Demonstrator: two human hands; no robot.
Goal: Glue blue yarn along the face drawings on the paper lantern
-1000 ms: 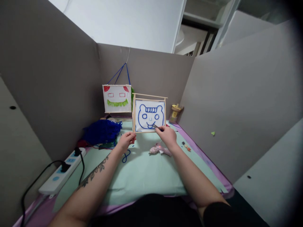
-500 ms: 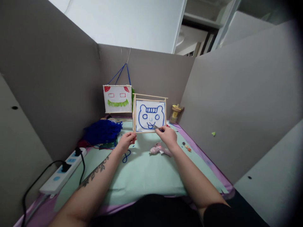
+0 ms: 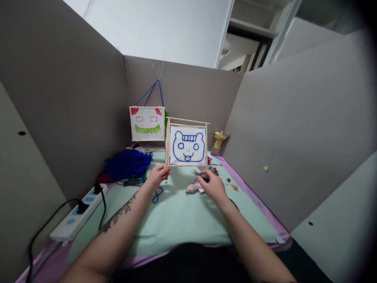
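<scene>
- I saw the left hand [image 3: 158, 175] pinching the lower left corner of the framed bear panel [image 3: 187, 142], thumb and fingers closed on the wooden stick frame, holding it upright above the green mat [image 3: 176, 220]
- The panel, my landmark here, was a white sheet with a bear face outlined in blue cord, facing the camera
- The right hand [image 3: 212, 186] sat just below the panel's lower right corner, apart from it, fingers curled around a small pair of scissors [image 3: 198, 173] (thin metal tips poking out toward the panel; I could not tell whether the blades were open)
- A pink glue gun [image 3: 193, 186] lay on the mat just below the panel, touching or nearly touching the right hand on its left side
- A second white panel with red eyes and a green mouth [image 3: 147, 123] hung by blue cords just left of the bear panel
- A heap of blue yarn [image 3: 127, 163] lay to the lower left of the bear panel, and a white power strip [image 3: 77, 212] further out the same way
- A small yellow wooden piece [image 3: 218, 141] stood to the right of the bear panel, by the grey partition
</scene>
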